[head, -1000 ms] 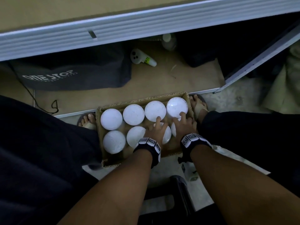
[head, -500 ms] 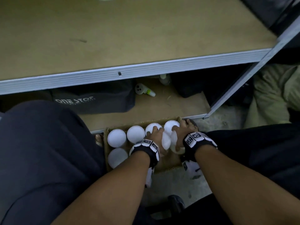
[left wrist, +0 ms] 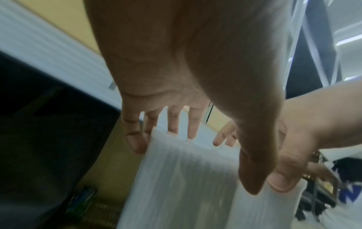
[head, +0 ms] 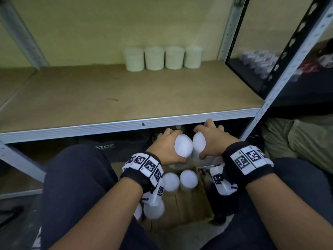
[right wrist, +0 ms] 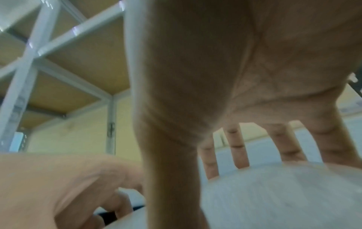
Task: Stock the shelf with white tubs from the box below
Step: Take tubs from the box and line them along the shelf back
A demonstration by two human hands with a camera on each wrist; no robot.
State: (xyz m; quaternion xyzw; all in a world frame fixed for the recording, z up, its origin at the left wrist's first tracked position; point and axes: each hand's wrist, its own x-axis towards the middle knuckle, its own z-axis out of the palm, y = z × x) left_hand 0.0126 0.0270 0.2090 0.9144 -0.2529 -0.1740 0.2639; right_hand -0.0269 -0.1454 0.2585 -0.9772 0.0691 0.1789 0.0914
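Observation:
My left hand (head: 166, 147) grips a white tub (head: 183, 146) by its top, thumb on the near side and fingers on the far side; the left wrist view shows its ribbed wall (left wrist: 186, 178). My right hand (head: 211, 139) grips a second white tub (head: 199, 143) the same way, its side (right wrist: 284, 193) filling the right wrist view. Both tubs hang side by side just below the shelf's front rail (head: 126, 125), above the cardboard box (head: 189, 208). Several white tubs (head: 188, 178) stay in the box. A row of white tubs (head: 163, 58) stands at the back of the shelf.
The wooden shelf board (head: 108, 94) lies wide and bare in front of the back row. A grey upright post (head: 270, 98) bounds it on the right, with a dark neighbouring rack (head: 297, 73) beyond. My knees (head: 75, 177) flank the box. A dark bag (head: 106, 147) sits under the shelf.
Both hands closed on a tub each in the box and lifted them up toward the shelf edge. My view tilted up from the box to the shelf.

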